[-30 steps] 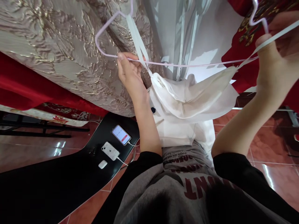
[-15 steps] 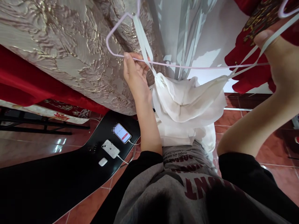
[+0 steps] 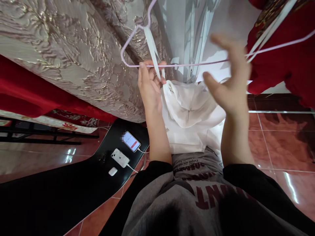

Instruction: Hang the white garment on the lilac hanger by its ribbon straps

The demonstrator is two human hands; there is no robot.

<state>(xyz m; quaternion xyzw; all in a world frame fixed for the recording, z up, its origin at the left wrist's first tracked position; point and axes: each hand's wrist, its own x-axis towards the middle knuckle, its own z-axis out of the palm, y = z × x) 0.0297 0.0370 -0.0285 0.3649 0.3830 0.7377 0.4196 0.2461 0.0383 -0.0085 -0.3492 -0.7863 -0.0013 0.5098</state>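
While the left hand (image 3: 151,80) pinched the lower bar of the pale pink hanger (image 3: 189,65) between its thumb and fingers, the right hand (image 3: 232,77), blurred, was open with its thumb and fingers spread apart, in front of the same bar. Whether the right hand touched the bar could not be told. White straps (image 3: 152,49) looped over the hanger near its neck and ran down past the left fingers to the white garment (image 3: 189,108), which hung below the bar, between the forearms and in front of the person's gray printed shirt (image 3: 197,186). A second pair of straps (image 3: 273,29) crossed the bar farther right, beyond the right hand. Beside the left hand hung a textured fabric (image 3: 81,59) in pale pink with metallic relief, and red fabric (image 3: 278,59) hung on the far right. Lower left, on a black desk (image 3: 56,190), lay a phone with a lit screen (image 3: 132,141), a second phone (image 3: 120,158) with its back up, and a small white case (image 3: 113,171). Cables ran from both phones toward the desk's edge, above the red tiled floor (image 3: 278,144).
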